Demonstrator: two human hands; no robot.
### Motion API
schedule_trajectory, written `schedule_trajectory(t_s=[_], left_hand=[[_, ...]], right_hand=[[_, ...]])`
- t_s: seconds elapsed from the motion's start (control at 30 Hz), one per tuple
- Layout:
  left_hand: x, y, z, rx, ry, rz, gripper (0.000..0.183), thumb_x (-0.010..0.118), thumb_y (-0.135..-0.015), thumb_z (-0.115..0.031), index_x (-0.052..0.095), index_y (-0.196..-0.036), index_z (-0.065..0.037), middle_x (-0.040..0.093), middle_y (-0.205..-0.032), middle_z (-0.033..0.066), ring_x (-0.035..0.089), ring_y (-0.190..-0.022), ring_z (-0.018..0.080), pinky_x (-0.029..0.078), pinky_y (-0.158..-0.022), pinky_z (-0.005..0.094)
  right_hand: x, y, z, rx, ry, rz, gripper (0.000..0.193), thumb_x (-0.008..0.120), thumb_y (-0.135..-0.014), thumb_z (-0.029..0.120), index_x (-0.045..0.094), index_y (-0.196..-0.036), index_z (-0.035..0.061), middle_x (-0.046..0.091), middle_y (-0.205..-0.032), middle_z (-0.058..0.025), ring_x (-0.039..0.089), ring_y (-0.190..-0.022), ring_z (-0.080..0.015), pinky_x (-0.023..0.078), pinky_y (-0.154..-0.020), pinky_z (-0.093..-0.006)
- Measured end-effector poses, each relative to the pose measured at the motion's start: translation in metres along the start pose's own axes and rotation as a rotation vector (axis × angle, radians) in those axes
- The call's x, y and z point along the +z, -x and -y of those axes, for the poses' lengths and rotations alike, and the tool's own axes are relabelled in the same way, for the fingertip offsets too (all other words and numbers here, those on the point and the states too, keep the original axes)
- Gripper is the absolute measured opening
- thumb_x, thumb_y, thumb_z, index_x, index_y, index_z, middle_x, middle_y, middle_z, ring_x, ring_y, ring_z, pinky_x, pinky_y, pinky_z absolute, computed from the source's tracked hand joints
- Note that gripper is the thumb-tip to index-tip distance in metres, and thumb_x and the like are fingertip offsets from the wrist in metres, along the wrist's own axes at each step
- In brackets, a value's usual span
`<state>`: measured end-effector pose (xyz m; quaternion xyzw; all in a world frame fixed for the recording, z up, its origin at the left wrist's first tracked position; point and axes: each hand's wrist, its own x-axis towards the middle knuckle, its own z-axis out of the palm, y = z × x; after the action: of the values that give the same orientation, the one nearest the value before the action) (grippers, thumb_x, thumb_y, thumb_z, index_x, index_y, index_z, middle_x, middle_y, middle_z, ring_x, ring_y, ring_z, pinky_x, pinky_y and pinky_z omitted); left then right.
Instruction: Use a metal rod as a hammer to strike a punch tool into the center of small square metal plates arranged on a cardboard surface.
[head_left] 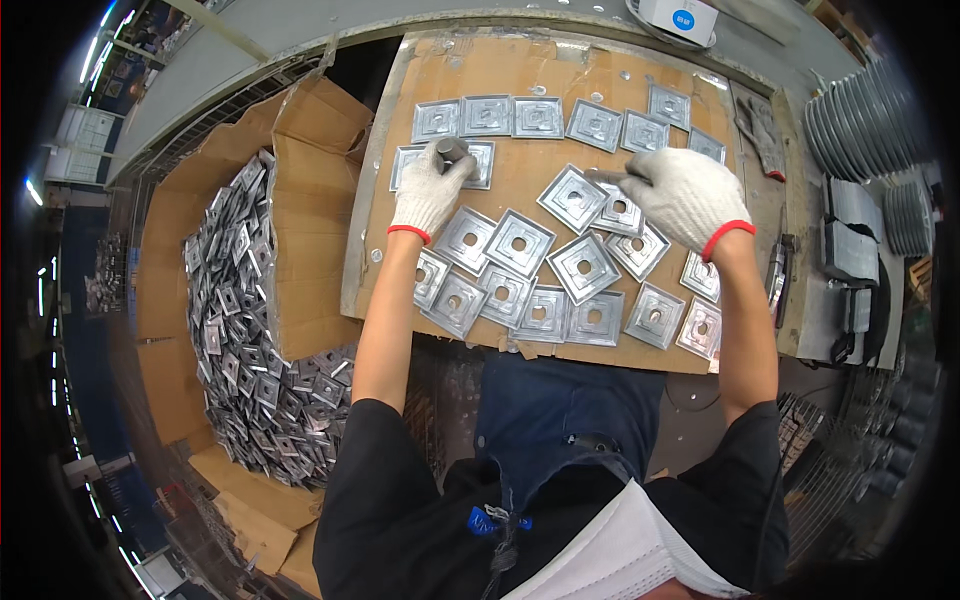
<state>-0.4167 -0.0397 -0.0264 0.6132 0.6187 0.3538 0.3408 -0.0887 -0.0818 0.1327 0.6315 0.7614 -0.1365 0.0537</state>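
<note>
White knit gloves with red cuffs and grey fingers cover both hands. My left hand (pixel 434 190) is closed around a short dark grey cylinder (pixel 452 150), over a pair of square metal plates (pixel 480 165) at the board's left. My right hand (pixel 690 197) is curled at the right, its fingertips by a narrow grey piece (pixel 604 176) that I cannot make out. Beneath those fingertips lies a square plate with a round centre hole (pixel 620 212), partly covered. Nearer to me, several more holed plates (pixel 584 268) overlap. In the far row, square plates (pixel 486 116) show no open hole.
A cardboard sheet (pixel 560 70) covers the work table. To the left stands a large cardboard box (pixel 320 200) heaped with metal plates (pixel 260 370). At the right edge lie a grey glove (pixel 760 135) and a dark hand tool (pixel 778 265), with stacked grey discs (pixel 860 120) beyond.
</note>
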Motion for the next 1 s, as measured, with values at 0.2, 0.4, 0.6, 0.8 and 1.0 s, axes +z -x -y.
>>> schedule_trajectory(t_s=[0.2, 0.4, 0.6, 0.8, 1.0], left_hand=[[0.006, -0.002, 0.011, -0.019, 0.159, -0.013, 0.031, 0.071, -0.096, -0.029, 0.071, -0.111, -0.002, 0.078, -0.093, 0.0145, 0.075, -0.088, 0.0256, 0.056, -0.085, 0.0365], [0.005, -0.003, 0.000, -0.024, 0.113, 0.024, 0.031, 0.070, -0.098, -0.028, 0.069, -0.114, -0.002, 0.079, -0.093, 0.0133, 0.076, -0.091, 0.0243, 0.057, -0.087, 0.0354], [0.003, -0.002, 0.007, -0.034, 0.133, 0.027, 0.033, 0.070, -0.098, -0.031, 0.070, -0.115, -0.003, 0.079, -0.095, 0.0135, 0.077, -0.092, 0.0260, 0.057, -0.087, 0.0373], [0.002, 0.000, 0.005, -0.043, 0.098, 0.021, 0.032, 0.071, -0.098, -0.030, 0.070, -0.116, -0.004, 0.079, -0.094, 0.0128, 0.076, -0.090, 0.0243, 0.057, -0.087, 0.0365], [0.031, 0.009, -0.051, -0.039, 0.257, 0.086, 0.028, 0.073, -0.099, -0.024, 0.070, -0.118, -0.004, 0.080, -0.094, 0.0100, 0.076, -0.090, 0.0228, 0.058, -0.086, 0.0344]], right_hand=[[-0.010, -0.015, 0.011, -0.050, 0.029, 0.134, 0.038, 0.062, -0.098, 0.041, 0.083, -0.105, 0.0101, 0.077, -0.096, -0.0189, 0.075, -0.091, -0.0388, 0.059, -0.082, -0.0488], [0.001, -0.043, 0.015, -0.149, 0.185, 0.149, 0.044, 0.069, -0.096, 0.051, 0.084, -0.097, 0.0095, 0.077, -0.087, -0.0173, 0.075, -0.083, -0.0367, 0.059, -0.076, -0.0477], [-0.012, -0.053, 0.031, -0.173, 0.129, 0.224, 0.023, 0.071, -0.082, 0.027, 0.082, -0.092, 0.0087, 0.078, -0.095, -0.0209, 0.076, -0.089, -0.0420, 0.061, -0.080, -0.0503], [-0.002, -0.048, 0.040, -0.280, 0.172, 0.110, 0.022, 0.064, -0.084, 0.019, 0.082, -0.092, 0.0076, 0.078, -0.092, -0.0209, 0.076, -0.089, -0.0425, 0.061, -0.078, -0.0514], [0.022, -0.043, 0.019, -0.394, 0.017, 0.046, 0.030, 0.063, -0.102, 0.038, 0.080, -0.107, 0.0140, 0.078, -0.091, -0.0144, 0.076, -0.088, -0.0376, 0.061, -0.077, -0.0499]])
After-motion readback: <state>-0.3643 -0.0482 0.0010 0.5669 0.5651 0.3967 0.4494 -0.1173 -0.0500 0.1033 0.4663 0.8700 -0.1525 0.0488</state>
